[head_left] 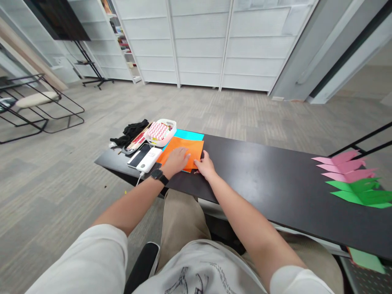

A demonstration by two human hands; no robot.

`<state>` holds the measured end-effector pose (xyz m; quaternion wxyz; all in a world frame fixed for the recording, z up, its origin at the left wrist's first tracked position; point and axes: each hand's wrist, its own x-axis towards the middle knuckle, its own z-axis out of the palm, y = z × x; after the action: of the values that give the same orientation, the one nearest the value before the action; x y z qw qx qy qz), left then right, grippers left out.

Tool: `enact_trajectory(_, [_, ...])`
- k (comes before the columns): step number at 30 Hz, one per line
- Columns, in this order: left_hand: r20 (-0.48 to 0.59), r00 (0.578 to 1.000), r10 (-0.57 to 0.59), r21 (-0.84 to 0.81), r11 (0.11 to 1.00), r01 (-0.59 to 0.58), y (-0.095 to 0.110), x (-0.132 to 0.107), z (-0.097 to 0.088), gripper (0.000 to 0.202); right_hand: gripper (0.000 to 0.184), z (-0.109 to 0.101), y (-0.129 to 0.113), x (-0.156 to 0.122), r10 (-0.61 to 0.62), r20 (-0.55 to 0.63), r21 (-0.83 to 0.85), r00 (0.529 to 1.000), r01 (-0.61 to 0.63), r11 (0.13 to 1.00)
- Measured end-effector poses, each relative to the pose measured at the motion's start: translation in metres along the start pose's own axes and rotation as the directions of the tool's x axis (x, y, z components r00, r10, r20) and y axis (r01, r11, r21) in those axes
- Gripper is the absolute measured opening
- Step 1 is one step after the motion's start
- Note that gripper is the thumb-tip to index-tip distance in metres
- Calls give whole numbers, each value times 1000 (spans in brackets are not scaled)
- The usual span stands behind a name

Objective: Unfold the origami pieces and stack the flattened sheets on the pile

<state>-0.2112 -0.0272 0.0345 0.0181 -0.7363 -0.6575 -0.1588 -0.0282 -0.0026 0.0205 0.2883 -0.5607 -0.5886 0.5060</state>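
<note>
Sheets of orange paper (193, 146) lie on the dark table, over a sheet of blue paper (190, 134) whose far part shows. My left hand (177, 160) rests on the orange paper with its fingers stretched out. At the right near corner, my right hand (206, 165) holds the edge of the orange paper between thumb and fingers. How many sheets it grips cannot be made out. Just left of the paper are a white power bank (149, 159) with a cable and a phone (138, 155).
A white basket (170, 140) with a pink zigzag-patterned item stands behind the phone. Beside it lie a tray of pencils (134, 143) and black gloves or cloth (132, 131). Folded pink paper (344, 167) and green paper pieces (361, 192) line the table's right end.
</note>
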Motion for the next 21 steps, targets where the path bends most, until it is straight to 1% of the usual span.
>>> enact_trajectory(2, [42, 998, -56, 12, 998, 56, 0, 0, 5, 49, 86, 1, 2, -3, -76, -10, -72, 997, 76, 995])
enact_trajectory(5, [98, 988, -122, 15, 993, 121, 1, 4, 5, 52, 58, 5, 2, -8, -203, -56, -200, 978, 188, 961])
enact_trajectory(7, [129, 980, -155, 2, 988, 156, 2, 8, 3, 53, 41, 9, 1, -9, -236, -80, -235, 968, 212, 949])
enact_trajectory(8, [141, 975, -170, -2, 985, 172, 2, 10, 2, 54, 38, 12, 0, -9, -241, -87, -239, 967, 214, 947])
enact_trajectory(13, [185, 960, -208, -12, 977, 214, 2, 17, -2, 54, 36, 18, -9, -7, -250, -80, -296, 965, 216, 930])
enact_trajectory(16, [219, 945, -243, -7, 968, 250, 0, 17, 0, 52, 33, 14, -15, -9, -274, -28, -353, 961, 246, 903])
enact_trajectory(19, [220, 937, -270, 2, 961, 277, -4, 15, 3, 53, 31, 7, -14, -13, -341, 36, -431, 939, 322, 843])
enact_trajectory(21, [206, 939, -276, 10, 960, 280, -6, 13, 6, 55, 32, 1, -10, -15, -404, 35, -502, 914, 366, 784])
